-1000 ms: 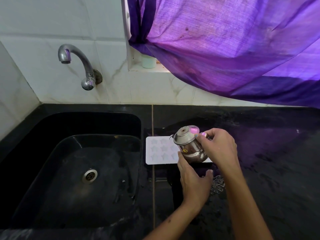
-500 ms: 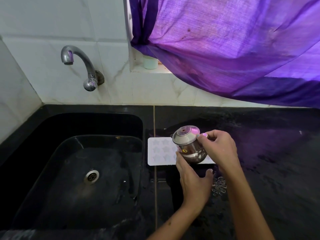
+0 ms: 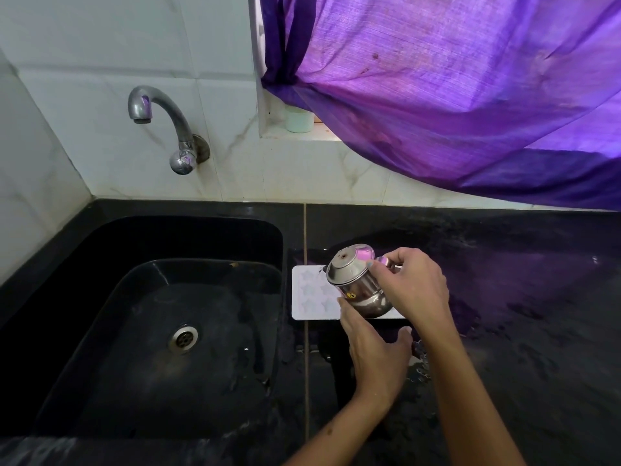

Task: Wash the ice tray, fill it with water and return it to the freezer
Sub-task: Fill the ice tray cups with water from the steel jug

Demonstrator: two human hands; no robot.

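A white ice tray [image 3: 307, 294] with star-shaped moulds lies flat on the black counter [image 3: 524, 314], just right of the sink. My right hand [image 3: 415, 287] grips a small lidded steel pot [image 3: 356, 284] by its side and holds it tilted to the left over the tray's right half, hiding that part. My left hand [image 3: 373, 351] reaches up from below with straight fingers that touch the pot's underside at the tray's front edge, thumb spread to the right. I cannot tell whether water is coming out.
The black sink [image 3: 201, 237] with its steel drain [image 3: 184, 338] fills the left. A curved tap [image 3: 158, 109] juts from the tiled wall. A purple curtain [image 3: 453, 95] hangs over the back right. A pale container [image 3: 299, 121] stands on the sill.
My right hand has tipped the steel pot further to the left, so its lid faces me more. My left hand stays at the tray's front edge.
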